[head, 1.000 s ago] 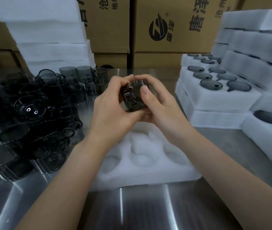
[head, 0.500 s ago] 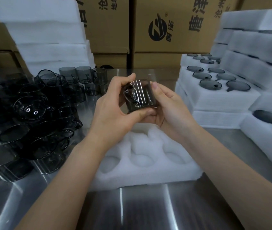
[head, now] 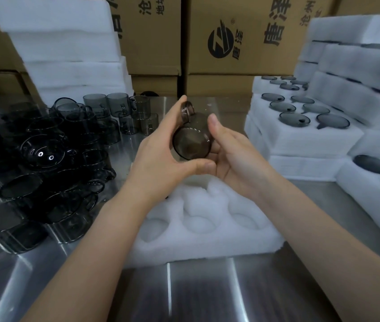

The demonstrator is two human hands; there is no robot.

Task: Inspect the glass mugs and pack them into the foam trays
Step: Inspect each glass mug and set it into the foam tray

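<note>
A smoky grey glass mug (head: 192, 142) is held in the air above the table's middle, its round end turned toward me and its handle pointing up and away. My left hand (head: 161, 156) grips it from the left, forefinger by the handle and thumb beneath. My right hand (head: 233, 152) cradles it from the right, thumb raised beside it. Below the hands lies a white foam tray (head: 207, 226) with round pockets that hold nothing. A heap of the same grey mugs (head: 45, 163) covers the table's left side.
Foam trays with mugs in them (head: 305, 126) are stacked at the right, and another one (head: 370, 182) sits nearer me. Blank foam slabs (head: 68, 49) pile at the back left before cardboard boxes (head: 230, 43). The steel table (head: 184, 293) stretches toward me.
The mug has been turned in my hands: earlier its side and handle faced me, now its round end does. Both hands stayed above the foam tray.
</note>
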